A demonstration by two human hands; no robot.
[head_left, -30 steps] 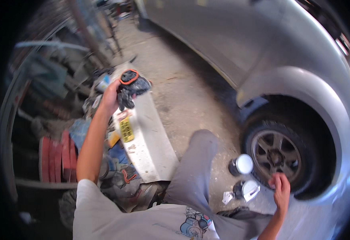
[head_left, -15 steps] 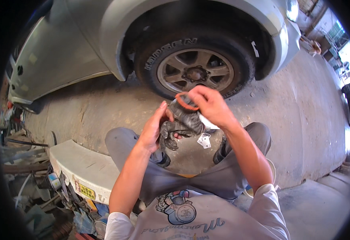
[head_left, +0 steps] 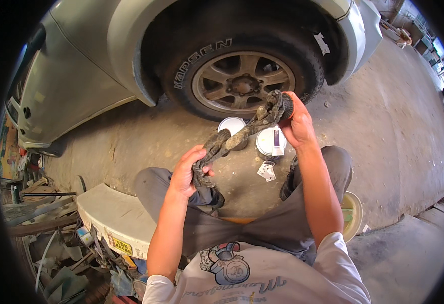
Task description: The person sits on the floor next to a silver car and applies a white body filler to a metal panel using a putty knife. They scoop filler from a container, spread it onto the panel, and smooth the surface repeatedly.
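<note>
Dirty dark-grey work gloves [head_left: 214, 147] stretch between my hands, above the floor and in front of the wheel. My left hand [head_left: 185, 171] is closed around their lower left end, its fingers partly behind the fabric. At the upper right, my right hand [head_left: 300, 124] grips the orange-edged cuff [head_left: 289, 105]. The glove fingers hang bunched and twisted in the middle; where one glove ends and another begins I cannot tell. Below them stand two round tins, one with a white lid [head_left: 230, 123] and one [head_left: 266, 147] with a pale tube [head_left: 277, 142] lying on top.
A car wheel [head_left: 242, 86] under a silvery fender [head_left: 123, 45] stands ahead. White paper pieces [head_left: 266, 171] lie between my feet. A detached white bumper [head_left: 110, 213] and scrap [head_left: 59, 253] are at left. A pale bucket [head_left: 356, 213] sits beside my right leg.
My right hand has moved up and to the right, drawing the bundled gloves out into a long stretch. My left hand keeps its hold. The tins have come into clearer view.
</note>
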